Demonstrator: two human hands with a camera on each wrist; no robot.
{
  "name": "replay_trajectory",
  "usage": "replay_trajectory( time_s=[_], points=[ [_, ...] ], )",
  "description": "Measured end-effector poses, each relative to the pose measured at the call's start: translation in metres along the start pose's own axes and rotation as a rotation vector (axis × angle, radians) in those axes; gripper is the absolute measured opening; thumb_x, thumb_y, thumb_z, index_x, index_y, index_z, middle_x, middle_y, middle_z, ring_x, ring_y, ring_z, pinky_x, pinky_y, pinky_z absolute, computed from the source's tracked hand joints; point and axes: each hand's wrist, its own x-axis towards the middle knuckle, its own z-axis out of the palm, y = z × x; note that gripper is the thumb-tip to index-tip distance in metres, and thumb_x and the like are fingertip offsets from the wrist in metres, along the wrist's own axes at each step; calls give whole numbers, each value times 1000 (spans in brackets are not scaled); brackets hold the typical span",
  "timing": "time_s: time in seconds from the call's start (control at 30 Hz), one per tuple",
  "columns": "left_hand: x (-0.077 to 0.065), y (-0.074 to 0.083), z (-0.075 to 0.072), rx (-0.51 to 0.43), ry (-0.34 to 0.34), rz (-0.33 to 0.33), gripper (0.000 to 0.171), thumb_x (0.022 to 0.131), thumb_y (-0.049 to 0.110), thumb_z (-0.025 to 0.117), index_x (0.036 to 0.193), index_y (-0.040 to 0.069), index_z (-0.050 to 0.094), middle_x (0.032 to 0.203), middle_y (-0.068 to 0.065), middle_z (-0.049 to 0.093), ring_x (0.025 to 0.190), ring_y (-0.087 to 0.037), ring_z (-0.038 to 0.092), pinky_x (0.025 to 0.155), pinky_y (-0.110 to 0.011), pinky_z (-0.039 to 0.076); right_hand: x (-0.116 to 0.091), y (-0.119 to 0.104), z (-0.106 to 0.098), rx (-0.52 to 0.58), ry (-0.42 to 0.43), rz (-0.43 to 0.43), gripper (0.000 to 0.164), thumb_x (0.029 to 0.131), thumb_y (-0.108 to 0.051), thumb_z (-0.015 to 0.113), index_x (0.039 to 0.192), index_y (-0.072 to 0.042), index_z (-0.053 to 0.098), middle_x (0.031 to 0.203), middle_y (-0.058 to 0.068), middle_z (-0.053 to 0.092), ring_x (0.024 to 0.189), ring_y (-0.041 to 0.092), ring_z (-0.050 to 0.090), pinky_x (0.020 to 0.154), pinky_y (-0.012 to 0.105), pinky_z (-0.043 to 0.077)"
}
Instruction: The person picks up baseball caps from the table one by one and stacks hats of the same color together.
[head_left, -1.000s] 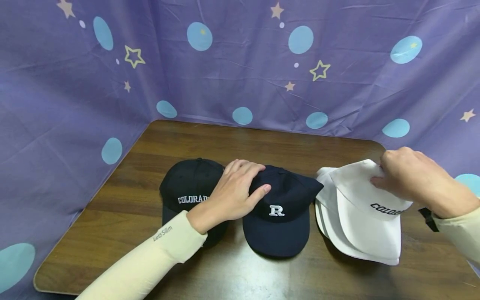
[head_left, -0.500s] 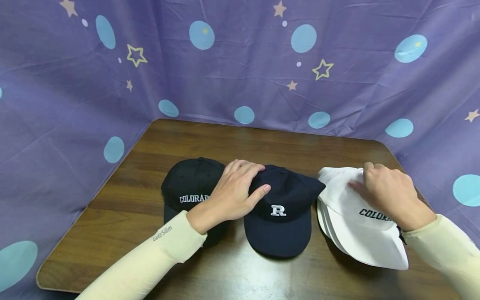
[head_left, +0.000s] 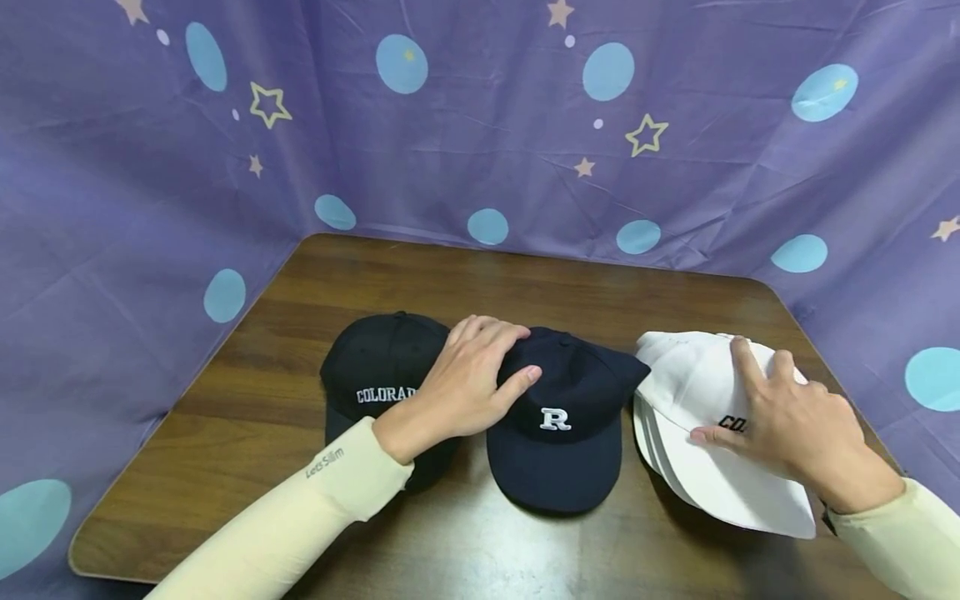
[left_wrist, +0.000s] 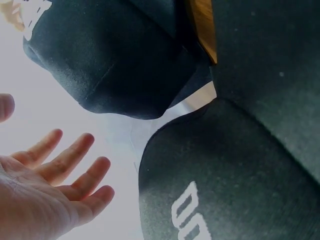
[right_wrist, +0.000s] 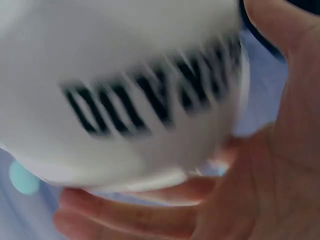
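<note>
A black cap with white COLORADO lettering point(head_left: 386, 358) lies at the left, and a navy cap with a white R point(head_left: 558, 471) lies in the middle. My left hand point(head_left: 465, 383) hovers between them with its fingers loosely extended and thumb apart; the left wrist view shows nothing in its palm. At the right, white caps point(head_left: 686, 379) are stacked, their brims overlapping. My right hand point(head_left: 806, 421) lies spread over the top white cap's crown, covering most of its black lettering. In the right wrist view, its fingers point(right_wrist: 145, 215) extend along the white crown.
The caps lie in a row on a brown wooden table point(head_left: 450, 275) with rounded corners. A purple curtain point(head_left: 487, 125) with stars and blue ovals hangs behind and beside the table.
The top white cap has come down onto the other white caps. My right hand has let go and spread its fingers over the cap. My left hand stays in place.
</note>
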Motion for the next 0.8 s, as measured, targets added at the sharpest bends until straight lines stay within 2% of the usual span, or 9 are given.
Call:
replay_trajectory(
  time_s=[0.2, 0.47, 0.63, 0.8],
  points=[
    [-1, 2, -2, -5, 0, -2, 50, 101, 43, 60, 136, 8, 61, 133, -5, 64, 130, -27, 50, 120, -52, 22, -1, -6, 30, 28, 165, -55, 142, 60, -77, 83, 148, 16, 20, 107, 50, 42, 43, 43, 47, 38, 54, 43],
    [-1, 3, -3, -2, -20, -12, 50, 102, 43, 59, 137, 8, 60, 135, -5, 63, 132, -27, 48, 121, -51, 21, 5, -8, 41, 53, 281, -111, 142, 56, -65, 89, 145, 21, 20, 103, 56, 41, 36, 35, 42, 38, 54, 44],
    [-1, 1, -5, 13, -15, -19, 50, 102, 43, 59, 136, 8, 60, 135, -5, 63, 132, -27, 49, 121, -51, 21, 6, -9, 42, 55, 273, -117, 141, 56, -66, 89, 143, 21, 21, 100, 54, 41, 37, 35, 42, 38, 54, 45],
    [-3, -1, -8, 29, -9, -31, 50, 102, 44, 60, 136, 8, 60, 133, -5, 63, 131, -27, 49, 121, -51, 21, 6, -9, 41, 72, 230, -85, 141, 57, -69, 89, 145, 18, 21, 104, 54, 40, 41, 40, 46, 39, 55, 45]
  ],
)
